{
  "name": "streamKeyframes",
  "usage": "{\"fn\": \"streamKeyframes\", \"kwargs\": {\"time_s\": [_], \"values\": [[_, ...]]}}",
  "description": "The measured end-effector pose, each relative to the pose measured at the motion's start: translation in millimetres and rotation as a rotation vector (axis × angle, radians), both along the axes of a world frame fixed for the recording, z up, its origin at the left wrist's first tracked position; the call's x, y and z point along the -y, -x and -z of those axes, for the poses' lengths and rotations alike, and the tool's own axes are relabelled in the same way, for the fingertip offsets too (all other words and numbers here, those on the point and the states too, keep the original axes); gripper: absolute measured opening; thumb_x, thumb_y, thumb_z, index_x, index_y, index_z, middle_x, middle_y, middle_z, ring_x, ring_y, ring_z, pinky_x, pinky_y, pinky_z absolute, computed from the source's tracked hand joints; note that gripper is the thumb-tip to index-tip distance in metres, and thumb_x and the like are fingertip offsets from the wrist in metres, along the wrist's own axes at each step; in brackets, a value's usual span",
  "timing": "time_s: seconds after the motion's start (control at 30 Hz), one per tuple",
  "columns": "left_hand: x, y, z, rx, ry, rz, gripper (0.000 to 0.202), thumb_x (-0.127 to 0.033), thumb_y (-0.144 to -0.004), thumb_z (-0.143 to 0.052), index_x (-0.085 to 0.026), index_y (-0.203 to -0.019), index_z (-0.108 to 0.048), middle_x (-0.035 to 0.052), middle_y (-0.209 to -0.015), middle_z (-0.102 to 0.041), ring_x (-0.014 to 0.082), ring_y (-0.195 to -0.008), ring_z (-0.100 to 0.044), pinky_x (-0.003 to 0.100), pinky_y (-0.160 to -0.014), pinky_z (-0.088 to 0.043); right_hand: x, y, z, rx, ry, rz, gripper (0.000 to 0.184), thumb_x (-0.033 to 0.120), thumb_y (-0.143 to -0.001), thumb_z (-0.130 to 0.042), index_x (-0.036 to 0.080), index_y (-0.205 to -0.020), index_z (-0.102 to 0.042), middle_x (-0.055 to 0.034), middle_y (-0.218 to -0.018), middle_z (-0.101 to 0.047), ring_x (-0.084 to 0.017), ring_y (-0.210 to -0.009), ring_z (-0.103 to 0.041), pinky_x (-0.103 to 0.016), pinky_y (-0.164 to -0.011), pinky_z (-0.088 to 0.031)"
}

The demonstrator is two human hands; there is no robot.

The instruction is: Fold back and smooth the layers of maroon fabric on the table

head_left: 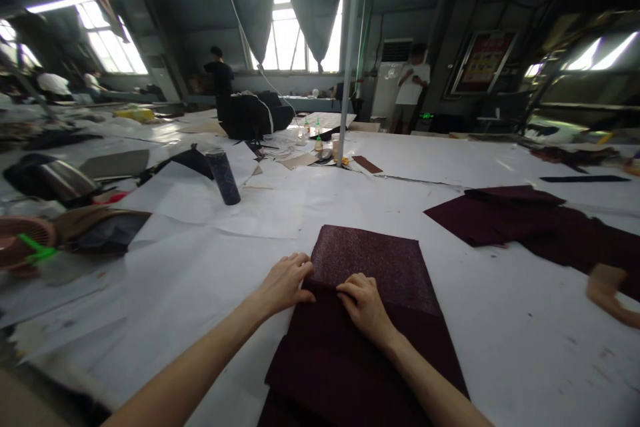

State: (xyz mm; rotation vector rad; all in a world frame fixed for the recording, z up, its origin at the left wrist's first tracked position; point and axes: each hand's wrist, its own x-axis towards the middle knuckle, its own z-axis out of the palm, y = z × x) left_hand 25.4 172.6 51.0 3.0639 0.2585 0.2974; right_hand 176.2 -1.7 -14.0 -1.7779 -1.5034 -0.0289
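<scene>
A dark maroon fabric piece [370,360] lies in front of me, folded over in layers. Its far part [375,260] has a speckled, slightly shiny surface, and a fold edge crosses between this and the plain near part. At the left end of that edge, my left hand [287,283] pinches the cloth between thumb and fingers. My right hand [366,307] grips the same edge near its middle, fingers bent and closed on the cloth. The layers under my fingertips are hidden.
More maroon fabric [530,217] lies to the right, with another person's hand [607,287] beside it. A dark cylinder [223,177] stands on the white table [500,347] at left. A metal pole [350,60] rises beyond; a pink basket [25,240] sits far left.
</scene>
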Motion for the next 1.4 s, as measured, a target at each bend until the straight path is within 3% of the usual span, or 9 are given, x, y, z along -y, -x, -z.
{"fn": "streamKeyframes", "kwargs": {"time_s": [0.07,0.23,0.47,0.77,1.17,1.27,1.4], "values": [[1.4,-0.6,2.0,0.019,0.021,0.046,0.045,-0.036,-0.07,-0.079,-0.023,-0.109,-0.06,0.0029,-0.11,-0.059,0.0212,-0.1,-0.055,0.034,-0.088,-0.045,-0.7,0.4,4.8,0.011,-0.027,-0.001,0.015,0.014,-0.09,-0.057,0.023,-0.097,-0.067,-0.0031,-0.088,-0.058,-0.017,-0.087,-0.05,-0.035,-0.081,-0.032],[-2.8,4.8,17.5,0.065,0.056,0.13,0.011,-0.022,-0.087,-0.06,-0.025,-0.096,-0.066,-0.0012,-0.095,-0.064,0.015,-0.09,-0.059,0.027,-0.084,-0.047,0.4,-1.4,11.3,0.073,-0.085,-0.019,0.023,0.015,-0.093,-0.054,0.028,-0.109,-0.066,-0.0026,-0.087,-0.055,-0.017,-0.084,-0.049,-0.034,-0.077,-0.032],[-12.9,18.3,44.4,0.169,0.026,0.187,0.029,-0.014,-0.095,-0.04,-0.022,-0.114,-0.061,0.0042,-0.102,-0.063,0.0129,-0.094,-0.06,0.024,-0.084,-0.051,1.0,-2.4,13.5,0.162,-0.069,-0.035,0.034,0.01,-0.093,-0.049,0.029,-0.117,-0.062,-0.004,-0.09,-0.053,-0.018,-0.085,-0.046,-0.035,-0.077,-0.031],[-13.0,23.5,56.1,0.164,-0.113,0.279,0.028,-0.015,-0.097,-0.038,-0.016,-0.119,-0.054,0.0074,-0.104,-0.061,0.0156,-0.096,-0.058,0.028,-0.084,-0.054,3.0,4.0,10.0,0.258,-0.033,-0.043,0.032,0.009,-0.093,-0.045,0.023,-0.116,-0.062,-0.0066,-0.091,-0.052,-0.02,-0.086,-0.044,-0.036,-0.078,-0.032],[-5.6,22.8,46.0,0.061,-0.278,0.282,0.024,-0.014,-0.094,-0.043,-0.014,-0.116,-0.053,0.0078,-0.1,-0.06,0.0183,-0.088,-0.056,0.032,-0.079,-0.052,5.2,8.7,6.6,0.358,0.01,-0.028,0.029,0.01,-0.091,-0.047,0.019,-0.114,-0.062,-0.0074,-0.09,-0.053,-0.021,-0.085,-0.044,-0.036,-0.079,-0.033],[-4.0,27.9,33.8,0.035,-0.311,0.253,0.022,-0.009,-0.091,-0.045,-0.013,-0.111,-0.055,0.0087,-0.1,-0.059,0.0199,-0.087,-0.056,0.035,-0.079,-0.051,5.9,9.1,7.3,0.37,0.008,-0.026,0.028,0.01,-0.091,-0.046,0.018,-0.113,-0.061,-0.0074,-0.091,-0.053,-0.02,-0.086,-0.044,-0.036,-0.078,-0.033],[10.3,27.8,11.4,0.031,-0.316,0.145,0.028,-0.001,-0.085,-0.043,-0.011,-0.108,-0.055,0.0118,-0.117,-0.054,0.0215,-0.097,-0.053,0.036,-0.088,-0.048,4.7,8.7,8.0,0.377,0.018,-0.021,0.029,0.009,-0.092,-0.044,0.018,-0.114,-0.061,-0.0075,-0.091,-0.053,-0.02,-0.087,-0.044,-0.036,-0.079,-0.033]]}}
